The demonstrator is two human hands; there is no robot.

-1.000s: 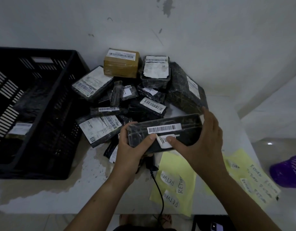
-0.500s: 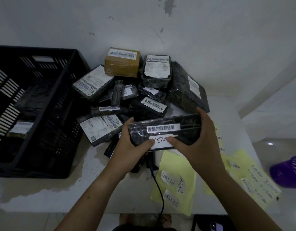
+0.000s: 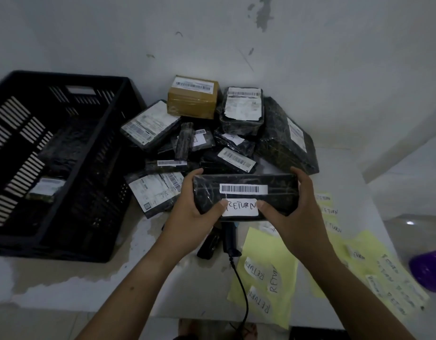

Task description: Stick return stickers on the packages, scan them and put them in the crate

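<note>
- Single head-worn wide-angle view, facing forward and down over the stained white tabletop (image 3: 64, 288) toward the scuffed grey-white wall (image 3: 334, 57).
- Close range: forearms enter from the bottom edge; left hand (image 3: 190, 214), right hand (image 3: 295, 212) and black film-wrapped oblong package (image 3: 280, 190) sit near centre.
- Black slatted plastic crate (image 3: 108, 192) fills the left side.
- Right edge dim, probably floor.

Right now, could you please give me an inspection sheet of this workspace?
Surface: table, stained at the left.
Job's things: held package bears a barcode and RETURN sticker; crate, left, holds packages; pile behind; sticker sheets, right; scanner under the held package.
Clutter: black object beside the scanner, unclear.
Hands: left hand and right hand grip the package's ends, thumbs at the sticker's edges.
Cables: black cable runs from scanner off the near edge.
Surroundings: scuffed wall; purple basket, right.
</note>
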